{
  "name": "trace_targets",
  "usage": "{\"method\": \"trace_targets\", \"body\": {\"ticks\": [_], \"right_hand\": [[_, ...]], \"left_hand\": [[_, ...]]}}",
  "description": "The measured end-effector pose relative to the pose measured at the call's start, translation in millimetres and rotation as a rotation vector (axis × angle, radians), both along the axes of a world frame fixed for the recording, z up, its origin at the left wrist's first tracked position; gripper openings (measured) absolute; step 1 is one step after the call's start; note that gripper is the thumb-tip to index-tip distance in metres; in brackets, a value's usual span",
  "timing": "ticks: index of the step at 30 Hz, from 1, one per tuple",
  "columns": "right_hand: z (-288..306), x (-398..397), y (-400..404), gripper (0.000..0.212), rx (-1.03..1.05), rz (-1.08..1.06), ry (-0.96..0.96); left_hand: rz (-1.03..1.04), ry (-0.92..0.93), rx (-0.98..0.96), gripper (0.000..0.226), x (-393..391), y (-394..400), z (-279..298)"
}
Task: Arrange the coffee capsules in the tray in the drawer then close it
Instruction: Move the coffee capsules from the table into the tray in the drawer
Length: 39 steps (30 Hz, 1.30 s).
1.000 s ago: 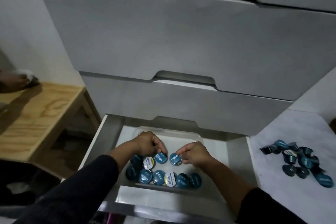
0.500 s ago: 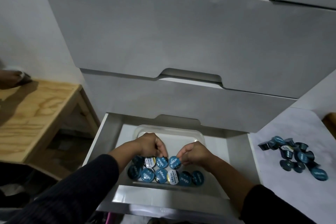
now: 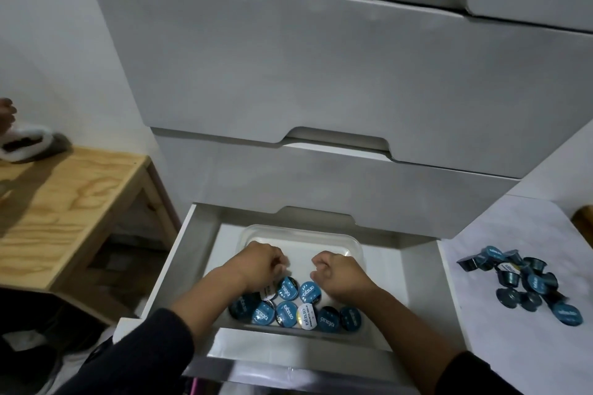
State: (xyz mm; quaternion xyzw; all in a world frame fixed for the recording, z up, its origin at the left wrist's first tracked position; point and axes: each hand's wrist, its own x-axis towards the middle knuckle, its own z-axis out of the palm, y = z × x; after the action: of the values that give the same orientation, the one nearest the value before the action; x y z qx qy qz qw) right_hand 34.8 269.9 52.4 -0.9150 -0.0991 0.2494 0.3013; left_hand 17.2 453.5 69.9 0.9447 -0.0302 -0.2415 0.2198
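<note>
White drawer unit filling the background, closed fronts stacked above the open drawer [image 3: 205,253] at the bottom. Inside that drawer, a clear plastic tray [image 3: 301,234] set toward its back wall. Near side of the tray packed with coffee capsules [image 3: 288,311] — two rough rows, foil lids up, mostly blue, two with white-and-yellow lids. Far half of the tray bare.

Both hands over the tray, just beyond the capsule rows. Left hand [image 3: 260,266] with fingers curled under, knuckles up, above the left end of the back row; cannot tell whether anything is pinched beneath it. Right hand [image 3: 337,269] likewise clenched into a loose fist, beside the blue capsule at the right end of the back row; nothing visibly held, though the fingertips are hidden. Small gap between the two hands. Dark sleeves on both forearms, reaching in from the drawer's front edge.

Right of the drawer, a white counter [image 3: 500,346] carrying a loose pile of capsules [image 3: 529,282] — some upright, some tipped on their sides, well apart from the tray. Left of the drawer, a pale wooden side table [image 3: 64,212], and at its far corner a white-and-dark object too blurred to name.
</note>
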Motion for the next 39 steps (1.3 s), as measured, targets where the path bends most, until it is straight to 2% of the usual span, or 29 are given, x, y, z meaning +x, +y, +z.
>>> {"method": "trace_targets", "body": {"ticks": [6, 10, 14, 19, 22, 27, 29, 35, 39], "right_hand": [[8, -21, 14, 0.044, -0.176, 0.120, -0.370], [17, -37, 18, 0.034, -0.207, 0.067, -0.688], [21, -50, 11, 0.044, -0.209, 0.059, -0.773], [15, -64, -21, 0.039, -0.193, 0.048, -0.950], [16, -66, -51, 0.031, -0.207, 0.069, -1.059], [29, -57, -114, 0.024, -0.227, -0.054, -1.118], [25, -52, -150, 0.022, -0.308, -0.042, -1.140], [2, -33, -270, 0.034, -0.463, 0.000, -1.126], [-8, -19, -326, 0.030, -0.400, 0.028, -1.049]], "left_hand": [[0.156, -0.231, 0.102, 0.032, -34, -19, 10], [0.277, -0.391, 0.128, 0.038, -53, -34, 18], [0.268, -0.393, 0.146, 0.053, -68, -51, 34], [0.244, -0.344, 0.125, 0.078, -78, -79, 47], [0.248, -0.386, 0.057, 0.074, -77, -106, 49], [0.224, -0.511, -0.077, 0.048, -65, -169, 52], [0.235, -0.556, -0.107, 0.043, -58, -204, 51], [0.197, -0.521, -0.211, 0.044, -41, -313, 42], [0.241, -0.482, -0.245, 0.043, -26, -373, 26]]}}
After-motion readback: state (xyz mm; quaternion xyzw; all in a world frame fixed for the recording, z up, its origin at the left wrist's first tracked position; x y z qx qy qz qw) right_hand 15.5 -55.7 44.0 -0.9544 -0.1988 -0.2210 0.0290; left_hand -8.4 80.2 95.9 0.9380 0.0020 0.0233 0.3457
